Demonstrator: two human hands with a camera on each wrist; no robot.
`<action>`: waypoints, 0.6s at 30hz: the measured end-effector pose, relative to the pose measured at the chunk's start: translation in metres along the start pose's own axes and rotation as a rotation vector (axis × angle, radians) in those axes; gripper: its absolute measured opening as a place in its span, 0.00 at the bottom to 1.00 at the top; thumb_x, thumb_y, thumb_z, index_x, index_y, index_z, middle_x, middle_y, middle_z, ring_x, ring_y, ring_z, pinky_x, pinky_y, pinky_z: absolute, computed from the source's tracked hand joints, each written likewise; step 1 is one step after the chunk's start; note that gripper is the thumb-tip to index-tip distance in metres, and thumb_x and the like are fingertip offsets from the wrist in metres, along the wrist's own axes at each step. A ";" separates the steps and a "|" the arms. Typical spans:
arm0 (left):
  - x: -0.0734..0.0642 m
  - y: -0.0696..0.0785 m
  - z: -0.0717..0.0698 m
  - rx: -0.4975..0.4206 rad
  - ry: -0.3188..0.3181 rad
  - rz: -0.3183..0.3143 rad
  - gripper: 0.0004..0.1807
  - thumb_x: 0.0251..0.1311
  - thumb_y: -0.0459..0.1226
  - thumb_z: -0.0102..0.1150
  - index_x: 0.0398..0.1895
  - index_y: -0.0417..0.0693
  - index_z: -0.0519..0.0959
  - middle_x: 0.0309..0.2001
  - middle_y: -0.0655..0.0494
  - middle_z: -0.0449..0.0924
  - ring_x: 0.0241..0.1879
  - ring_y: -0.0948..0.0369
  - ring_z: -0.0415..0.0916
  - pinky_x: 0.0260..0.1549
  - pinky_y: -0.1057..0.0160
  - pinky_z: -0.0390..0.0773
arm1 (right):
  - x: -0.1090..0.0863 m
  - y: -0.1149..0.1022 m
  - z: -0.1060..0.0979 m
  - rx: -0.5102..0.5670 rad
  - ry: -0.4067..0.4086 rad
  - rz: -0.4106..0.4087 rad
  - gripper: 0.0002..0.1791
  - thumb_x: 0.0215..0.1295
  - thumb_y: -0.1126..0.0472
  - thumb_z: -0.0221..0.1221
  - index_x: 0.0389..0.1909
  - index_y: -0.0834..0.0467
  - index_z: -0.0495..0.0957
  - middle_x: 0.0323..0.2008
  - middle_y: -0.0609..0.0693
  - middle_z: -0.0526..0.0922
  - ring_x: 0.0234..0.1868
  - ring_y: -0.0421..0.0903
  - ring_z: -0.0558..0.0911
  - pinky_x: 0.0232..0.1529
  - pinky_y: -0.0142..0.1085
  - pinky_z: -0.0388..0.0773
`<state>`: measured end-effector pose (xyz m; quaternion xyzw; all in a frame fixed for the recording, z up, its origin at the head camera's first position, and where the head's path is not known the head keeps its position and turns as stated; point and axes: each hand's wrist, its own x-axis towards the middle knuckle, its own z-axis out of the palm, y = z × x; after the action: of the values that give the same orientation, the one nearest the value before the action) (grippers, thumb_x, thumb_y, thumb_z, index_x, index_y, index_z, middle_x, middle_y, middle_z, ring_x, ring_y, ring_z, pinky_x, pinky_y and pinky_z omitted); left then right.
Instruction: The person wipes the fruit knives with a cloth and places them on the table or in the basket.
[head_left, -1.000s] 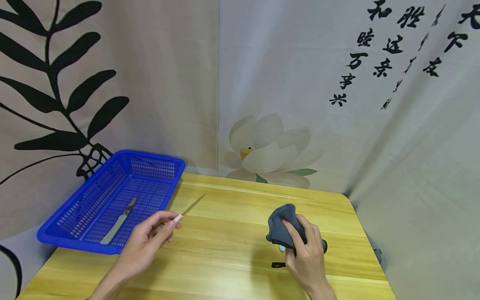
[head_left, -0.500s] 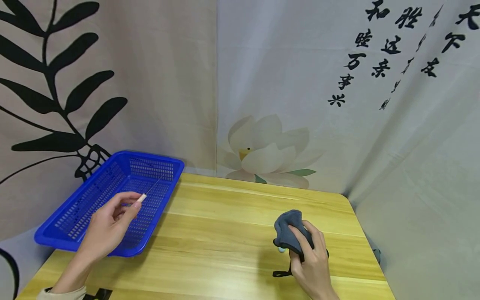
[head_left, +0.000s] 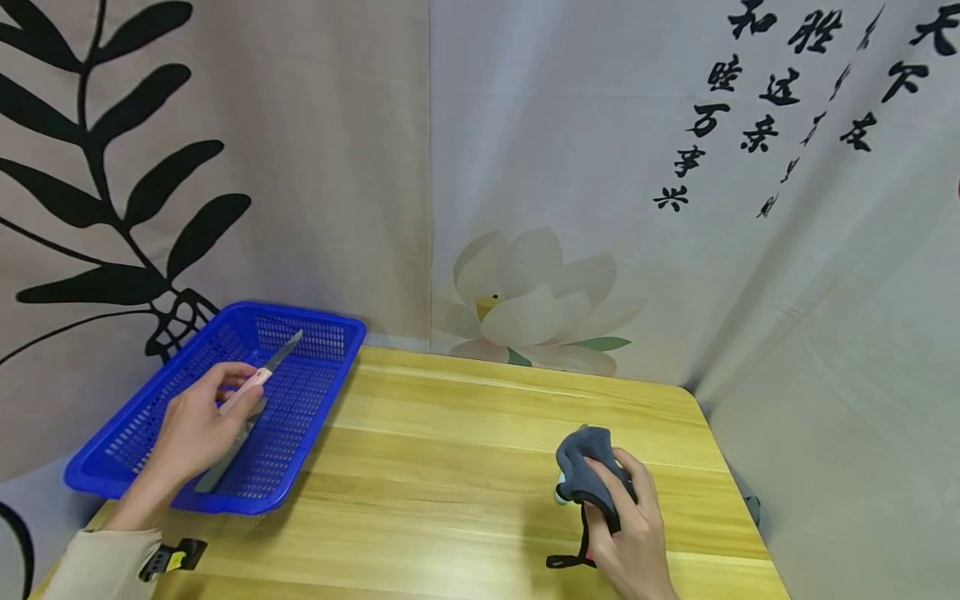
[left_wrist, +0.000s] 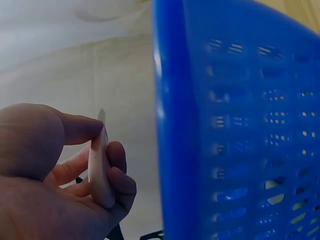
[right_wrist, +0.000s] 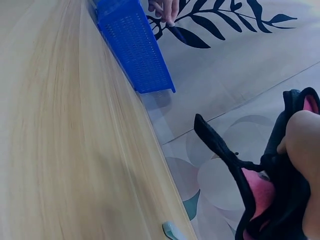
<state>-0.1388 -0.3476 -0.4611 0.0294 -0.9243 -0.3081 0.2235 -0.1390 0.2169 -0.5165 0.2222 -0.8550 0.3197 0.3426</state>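
Observation:
My left hand (head_left: 197, 421) pinches a small knife (head_left: 258, 377) by its pale pinkish handle, over the blue basket (head_left: 307, 475). Its blade points up and away toward the basket's far side. Beneath, a second knife (head_left: 227, 458) with a grey-green handle lies on the basket floor, partly covered by the hand. In the left wrist view, thumb and fingers close around the handle (left_wrist: 100, 175), beside the basket wall. My right hand (head_left: 632, 527) grips a bunched dark grey cloth (head_left: 585, 467) with black edging and a black loop; its pink inner side (right_wrist: 259, 192) shows in the right wrist view.
A pale blue-green object (right_wrist: 173, 231) lies on the wooden table (head_left: 435, 483), mostly hidden behind the cloth in the head view. Printed curtains (head_left: 337, 167) hang behind the table. The basket stands at the table's left side.
My left hand has carried the knife leftward from over the table to over the basket, turning the blade's flat into view. My right hand and cloth have shifted slightly right and nearer.

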 end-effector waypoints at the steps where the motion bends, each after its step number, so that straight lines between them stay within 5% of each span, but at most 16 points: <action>1: 0.002 -0.002 0.001 0.003 -0.006 -0.001 0.20 0.83 0.38 0.63 0.69 0.37 0.79 0.57 0.32 0.87 0.48 0.50 0.82 0.31 0.69 0.74 | -0.001 -0.001 -0.001 0.000 -0.004 0.011 0.36 0.54 0.80 0.73 0.65 0.55 0.88 0.68 0.66 0.79 0.61 0.57 0.80 0.66 0.16 0.67; 4: 0.006 -0.007 0.002 0.012 -0.031 0.000 0.20 0.83 0.36 0.63 0.69 0.35 0.78 0.57 0.30 0.86 0.48 0.45 0.84 0.30 0.69 0.74 | -0.002 -0.003 -0.003 0.003 -0.005 0.033 0.36 0.53 0.81 0.73 0.65 0.55 0.88 0.68 0.65 0.79 0.61 0.56 0.81 0.66 0.15 0.67; 10: 0.015 -0.013 0.004 0.024 -0.117 0.000 0.21 0.85 0.36 0.59 0.71 0.31 0.76 0.57 0.27 0.86 0.42 0.54 0.84 0.27 0.67 0.75 | -0.003 -0.006 -0.005 -0.007 0.027 0.017 0.38 0.50 0.82 0.75 0.64 0.53 0.89 0.68 0.63 0.81 0.57 0.51 0.82 0.63 0.15 0.69; 15: 0.024 -0.015 0.004 0.042 -0.218 -0.022 0.22 0.88 0.38 0.55 0.72 0.30 0.74 0.59 0.25 0.84 0.49 0.38 0.88 0.30 0.62 0.80 | -0.003 -0.005 -0.007 -0.006 0.037 0.002 0.39 0.49 0.83 0.75 0.63 0.53 0.90 0.67 0.62 0.81 0.54 0.47 0.82 0.61 0.15 0.71; 18: 0.030 -0.017 0.003 0.057 -0.256 -0.033 0.23 0.87 0.37 0.55 0.73 0.28 0.73 0.62 0.22 0.82 0.55 0.30 0.86 0.36 0.49 0.87 | -0.004 -0.005 -0.008 -0.001 0.023 0.013 0.38 0.51 0.82 0.75 0.63 0.53 0.89 0.67 0.62 0.81 0.54 0.47 0.82 0.61 0.15 0.71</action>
<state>-0.1683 -0.3650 -0.4616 0.0111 -0.9530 -0.2867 0.0977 -0.1305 0.2195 -0.5130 0.2130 -0.8526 0.3241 0.3503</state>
